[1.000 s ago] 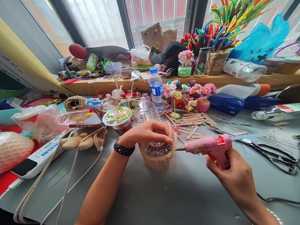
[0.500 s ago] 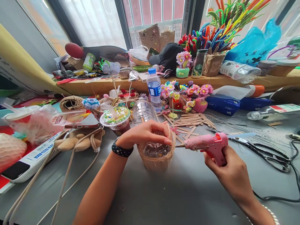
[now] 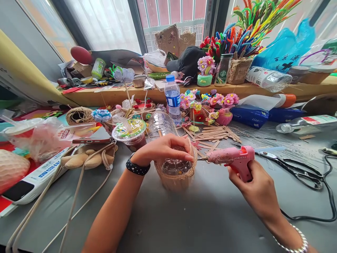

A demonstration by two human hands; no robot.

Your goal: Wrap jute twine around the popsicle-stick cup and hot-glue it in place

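In the middle of the table stands a clear plastic container, its rim wrapped in twine. My left hand reaches over the opening, thumb and fingers closed on the rim's right side; some fingertips are hidden. A pink hot glue gun is gripped by its handle in my right hand. Its nozzle points left and meets the twine at the rim, close to my left thumb. A clear glue stick sticks out of the gun's back.
Black-handled scissors and a black cable lie on the right. Behind the container are a water bottle, wooden sticks and a lidded drink cup. A phone and a bag with cords lie left.
The glue gun and my right hand have shifted very slightly left, with the nozzle still at the rim. My left hand keeps its hold on the container.
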